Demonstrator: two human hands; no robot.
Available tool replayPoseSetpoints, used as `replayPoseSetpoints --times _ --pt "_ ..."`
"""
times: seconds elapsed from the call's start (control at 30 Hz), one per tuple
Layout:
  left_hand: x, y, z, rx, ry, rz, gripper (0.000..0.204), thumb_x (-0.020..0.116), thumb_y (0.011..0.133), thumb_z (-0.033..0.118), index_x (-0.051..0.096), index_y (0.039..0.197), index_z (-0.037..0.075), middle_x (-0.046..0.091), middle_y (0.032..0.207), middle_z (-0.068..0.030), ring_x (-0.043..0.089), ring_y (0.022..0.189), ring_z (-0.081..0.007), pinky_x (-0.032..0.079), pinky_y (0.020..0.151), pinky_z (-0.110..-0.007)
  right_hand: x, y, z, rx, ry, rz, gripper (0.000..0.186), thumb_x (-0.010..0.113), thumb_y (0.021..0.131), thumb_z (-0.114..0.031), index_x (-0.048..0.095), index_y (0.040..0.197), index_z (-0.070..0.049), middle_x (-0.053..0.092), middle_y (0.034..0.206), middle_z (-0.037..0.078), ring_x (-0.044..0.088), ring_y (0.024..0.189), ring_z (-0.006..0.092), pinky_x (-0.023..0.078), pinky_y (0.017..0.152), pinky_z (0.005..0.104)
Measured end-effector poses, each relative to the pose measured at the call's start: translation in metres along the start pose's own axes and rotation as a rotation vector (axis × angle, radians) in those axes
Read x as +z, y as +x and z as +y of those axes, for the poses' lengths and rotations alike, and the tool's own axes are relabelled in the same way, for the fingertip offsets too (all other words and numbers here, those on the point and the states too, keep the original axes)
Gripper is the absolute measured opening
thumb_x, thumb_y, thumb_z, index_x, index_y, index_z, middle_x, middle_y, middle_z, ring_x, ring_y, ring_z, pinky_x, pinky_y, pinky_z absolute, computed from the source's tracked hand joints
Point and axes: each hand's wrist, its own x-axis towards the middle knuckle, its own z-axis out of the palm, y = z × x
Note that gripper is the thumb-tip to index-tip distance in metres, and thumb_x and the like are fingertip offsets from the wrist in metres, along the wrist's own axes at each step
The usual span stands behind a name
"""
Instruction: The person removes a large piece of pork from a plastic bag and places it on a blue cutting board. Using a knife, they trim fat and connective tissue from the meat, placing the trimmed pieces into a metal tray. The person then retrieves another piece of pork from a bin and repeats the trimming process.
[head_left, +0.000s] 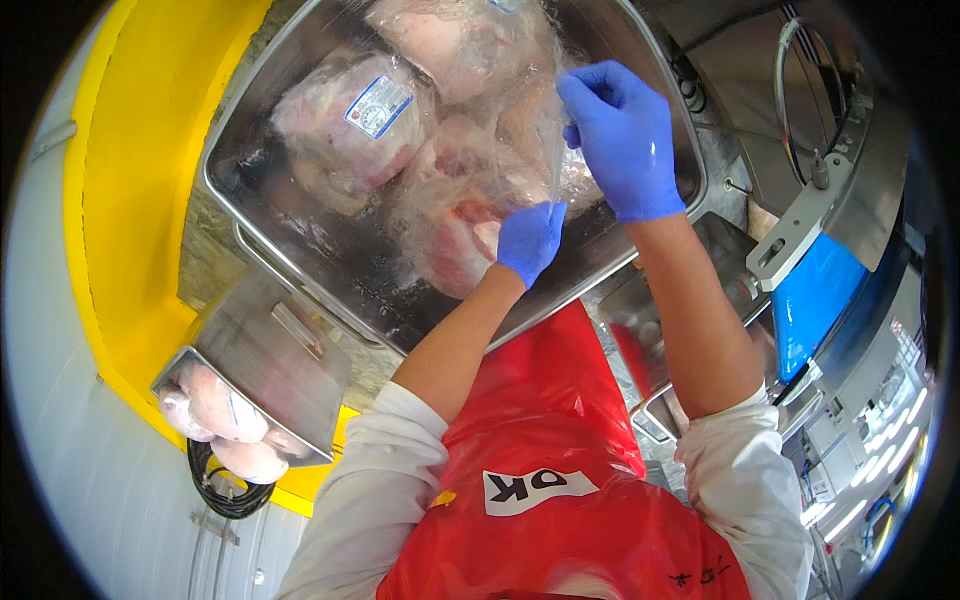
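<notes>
Over a steel tub (318, 252), clear film (556, 160) apparently stretches between fingers (592, 84).

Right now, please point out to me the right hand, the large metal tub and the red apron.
Right hand (628, 145), head view: middle of the blue glove.
Large metal tub (255, 180), head view: bare inside, left end.
Red apron (545, 430), head view: front.

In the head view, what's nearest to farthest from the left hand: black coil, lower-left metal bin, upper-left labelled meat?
From the left hand:
1. Labelled meat, upper left, inside the big tub.
2. Metal bin, lower left, outside the tub.
3. Black coil, beyond the bin, lower left.
</notes>
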Motion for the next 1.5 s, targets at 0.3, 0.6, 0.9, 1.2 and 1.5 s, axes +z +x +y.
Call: replayPoseSetpoints --times 0.3,0.6,0.9,1.2,1.5 --pt "-0.070 -0.071 0.009 -0.018 -0.245 -0.014 0.038 0.052 0.111 0.030 0.071 0.094 0.002 0.070 0.085 -0.0279 0.069 0.077 -0.0492 0.052 0.068 -0.058 -0.067 -0.093 0.141 0.146 -0.619 -0.202 0.066 0.072 0.096 -0.017 0.047 0.154 0.001 0.063 0.140 0.025 0.070 0.109 0.0330 0.056 0.097 0.0428" --pt "-0.143 -0.110 0.106 0.090 -0.529 -0.071 0.021 0.065 0.103 0.023 0.069 0.103 0.002 0.070 0.093 -0.0252 0.069 0.088 -0.0463 0.053 0.073 -0.051 0.009 -0.179 0.143 -0.111 -0.111 -0.397 0.073 0.064 0.102 -0.014 0.032 0.166 0.002 0.036 0.170 0.020 0.041 0.154 0.0342 0.031 0.129 0.0458" --pt "-0.126 -0.142 0.085 0.060 -0.414 0.396 0.055 0.083 0.089 0.036 0.060 0.124 0.001 0.058 0.129 -0.0278 0.059 0.119 -0.0499 0.046 0.105 -0.057 -0.019 -0.153 0.112 0.374 0.374 -0.121 0.021 0.058 0.104 -0.010 0.072 0.117 -0.003 0.074 0.102 0.004 0.071 0.094 0.0157 0.057 0.083 0.0314" --pt "0.017 -0.145 -0.156 -1.044 -0.943 0.526 0.110 0.088 0.086 0.045 0.030 0.164 -0.007 0.041 0.165 -0.0254 0.041 0.152 -0.0360 0.033 0.125 -0.045 -0.067 -0.134 0.050 0.552 0.429 -0.026 0.021 0.058 0.100 -0.015 0.074 0.113 -0.010 0.072 0.103 0.002 0.069 0.088 0.0148 0.054 0.074 0.0301" --pt "0.047 -0.142 -0.179 -1.003 -1.226 0.664 0.027 0.084 0.094 0.023 0.073 0.111 0.004 0.072 0.096 -0.0010 0.065 0.086 -0.0143 0.053 0.081 -0.033 -0.042 -0.168 0.035 0.645 0.311 -0.103 0.025 0.060 0.101 -0.017 0.074 0.119 -0.008 0.071 0.107 0.001 0.067 0.096 0.0149 0.055 0.083 0.0308"
